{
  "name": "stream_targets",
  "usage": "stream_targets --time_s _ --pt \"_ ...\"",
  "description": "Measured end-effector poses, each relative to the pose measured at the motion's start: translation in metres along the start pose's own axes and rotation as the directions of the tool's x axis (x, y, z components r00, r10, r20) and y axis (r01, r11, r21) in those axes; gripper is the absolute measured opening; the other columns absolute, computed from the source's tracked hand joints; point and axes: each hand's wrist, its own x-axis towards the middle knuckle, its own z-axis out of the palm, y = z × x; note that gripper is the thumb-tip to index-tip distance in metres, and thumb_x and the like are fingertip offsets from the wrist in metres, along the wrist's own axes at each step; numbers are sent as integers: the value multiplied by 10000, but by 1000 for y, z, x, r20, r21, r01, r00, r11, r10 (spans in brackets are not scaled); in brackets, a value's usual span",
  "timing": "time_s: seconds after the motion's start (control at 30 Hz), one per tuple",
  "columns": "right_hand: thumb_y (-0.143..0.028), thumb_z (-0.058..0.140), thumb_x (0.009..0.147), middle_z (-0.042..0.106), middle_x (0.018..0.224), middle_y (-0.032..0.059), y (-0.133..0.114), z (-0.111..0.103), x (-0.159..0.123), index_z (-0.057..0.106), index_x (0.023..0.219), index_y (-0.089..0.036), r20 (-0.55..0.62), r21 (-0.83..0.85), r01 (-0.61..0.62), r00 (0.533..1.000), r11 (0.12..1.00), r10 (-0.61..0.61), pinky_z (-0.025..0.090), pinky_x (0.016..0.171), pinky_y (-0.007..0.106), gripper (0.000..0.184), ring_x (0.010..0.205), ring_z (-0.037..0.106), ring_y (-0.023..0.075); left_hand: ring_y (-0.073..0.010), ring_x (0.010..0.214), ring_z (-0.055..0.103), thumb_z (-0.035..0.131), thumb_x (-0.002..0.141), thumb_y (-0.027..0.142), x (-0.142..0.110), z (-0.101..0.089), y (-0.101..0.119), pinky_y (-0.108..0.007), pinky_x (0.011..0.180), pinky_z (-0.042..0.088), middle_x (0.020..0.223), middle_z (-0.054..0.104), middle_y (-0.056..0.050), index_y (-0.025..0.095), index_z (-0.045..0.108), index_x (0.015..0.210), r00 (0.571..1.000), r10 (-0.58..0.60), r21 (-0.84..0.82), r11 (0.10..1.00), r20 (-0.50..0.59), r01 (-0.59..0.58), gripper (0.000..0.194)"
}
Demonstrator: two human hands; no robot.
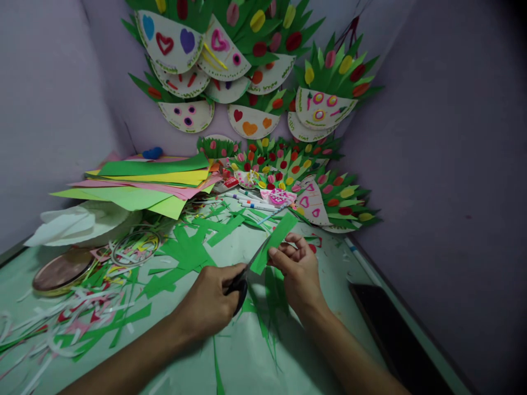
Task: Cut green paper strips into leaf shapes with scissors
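Observation:
My left hand (216, 299) is closed round the black handles of a pair of scissors (239, 289). The blades point up and right, along the left edge of a green paper strip (275, 242). Between thumb and fingers, my right hand (298, 269) pinches that strip by its right side, holding it tilted above the table. Whether the blades are cutting into the paper I cannot tell. Thin green offcuts (263, 323) lie on the table below both hands. More green paper pieces (185, 252) are spread just beyond my left hand.
A stack of coloured paper (152, 170) stands at the back left, near a round tin lid (63, 271) and paper scraps (88, 307). Markers (257, 203) lie at the back centre. Decorated half-plates (325, 109) hang on the wall. A dark phone-like slab (395, 329) lies right.

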Motion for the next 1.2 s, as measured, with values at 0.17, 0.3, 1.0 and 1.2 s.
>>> stream_targets --time_s 0.17,0.3,1.0,1.2 --pt "-190 749 537 566 555 -92 -1 -1 2 459 845 -206 -2 -6 -3 1000 1000 3 470 502 218 423 493 530 83 -89 623 430 421 727 75 -1 1 3 -163 550 340 710 524 18 125 615 932 999 -21 -73 997 26 23 287" --pt "-190 747 555 550 544 -99 -4 -5 6 477 887 -202 -29 9 45 999 999 -45 435 496 190 428 490 509 70 -69 557 342 411 701 56 -2 3 -1 -163 487 276 617 416 44 118 586 786 998 -40 -44 998 40 42 204" --pt "-222 743 536 441 542 -119 -1 -1 3 423 818 -227 -43 -44 56 997 997 -58 385 491 193 426 470 425 61 -90 600 394 428 741 111 -1 2 -3 -183 537 309 622 402 42 148 525 734 999 -29 34 999 14 28 104" --pt "-216 739 544 432 520 -124 1 0 0 415 792 -226 -23 -39 55 998 998 -56 398 498 196 408 466 414 62 -95 637 416 434 755 104 0 4 -1 -187 583 322 612 348 53 163 502 712 1000 4 3 1000 12 -4 99"
